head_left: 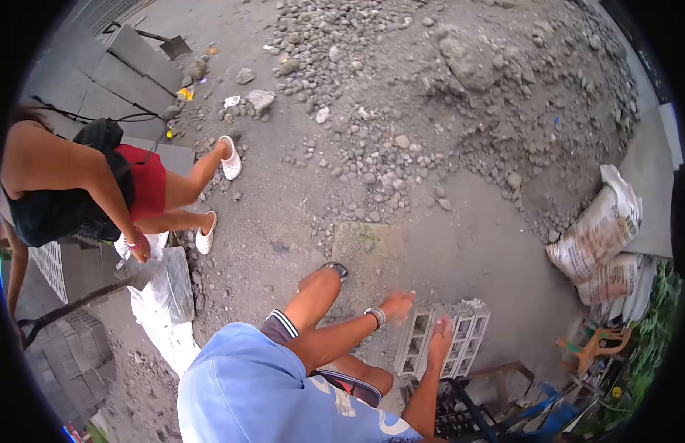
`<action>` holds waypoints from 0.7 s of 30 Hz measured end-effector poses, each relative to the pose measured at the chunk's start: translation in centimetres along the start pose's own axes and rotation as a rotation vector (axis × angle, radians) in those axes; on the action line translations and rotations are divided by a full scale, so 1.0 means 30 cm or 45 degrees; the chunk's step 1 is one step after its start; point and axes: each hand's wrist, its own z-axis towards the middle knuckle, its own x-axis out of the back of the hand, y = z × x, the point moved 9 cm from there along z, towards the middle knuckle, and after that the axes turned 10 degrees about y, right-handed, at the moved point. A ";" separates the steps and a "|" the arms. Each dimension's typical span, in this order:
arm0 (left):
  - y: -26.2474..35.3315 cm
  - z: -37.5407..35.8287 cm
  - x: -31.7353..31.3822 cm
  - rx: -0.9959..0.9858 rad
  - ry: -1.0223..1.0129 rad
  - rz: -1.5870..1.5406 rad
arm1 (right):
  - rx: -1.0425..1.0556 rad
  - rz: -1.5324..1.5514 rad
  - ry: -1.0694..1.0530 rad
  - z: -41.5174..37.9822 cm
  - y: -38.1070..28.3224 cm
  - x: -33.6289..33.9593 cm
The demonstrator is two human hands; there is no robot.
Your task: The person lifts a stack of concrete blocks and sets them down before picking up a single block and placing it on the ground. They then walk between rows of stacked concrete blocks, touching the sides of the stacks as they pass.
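My left hand [397,306], with a band on the wrist, reaches over the near-left end of a grey concrete hollow block [415,345]. Its fingers are stretched out and slightly bent. My right hand [440,341] stands upright between this block and a second hollow block [469,336], palm turned inward, fingers straight and together. Both hands look to hold nothing. The blocks lie side by side on the ground with their hollow cells showing. My bent knees are just left of them.
Another person [69,177] at left holds a shovel [84,297] beside white sacks [169,295]. Gravel [357,133] is heaped ahead, and filled sacks [601,229] lean at right. A broken orange chair [597,347] and scrap stand at lower right; stacked blocks [69,354] at left.
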 end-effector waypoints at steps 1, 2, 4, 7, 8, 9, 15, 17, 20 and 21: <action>0.057 -0.087 0.014 0.050 -0.021 -0.082 | 0.136 0.069 -0.022 -0.005 -0.173 -0.075; 0.119 -0.193 0.022 0.105 -0.045 -0.171 | 0.167 0.164 -0.081 -0.031 -0.334 -0.138; 0.251 -0.294 0.015 -0.194 -0.057 -0.304 | 0.231 0.334 -0.205 -0.119 -0.645 -0.196; 0.485 -0.442 0.041 -0.893 -0.076 -0.432 | 0.510 0.100 -0.278 -0.246 -0.926 -0.244; 0.577 -0.571 0.084 -0.732 -0.168 -0.556 | 0.636 -0.028 -0.261 -0.270 -1.011 -0.240; 0.662 -0.744 0.133 -0.555 -0.251 -0.676 | 0.818 -0.221 -0.197 -0.276 -1.087 -0.208; 0.881 -0.924 0.521 -0.342 -0.356 -0.513 | -0.530 -0.409 -0.470 -0.125 -0.478 0.033; 0.873 -0.789 0.817 -0.519 0.235 -0.446 | -0.759 -0.308 -0.512 -0.199 -0.254 0.133; 0.802 -0.834 1.185 -0.522 0.745 -0.695 | -0.894 -0.447 -0.666 -0.334 -0.098 0.200; 0.745 -0.868 1.256 -0.470 0.827 -0.783 | -0.990 -0.441 -0.760 -0.339 0.088 0.204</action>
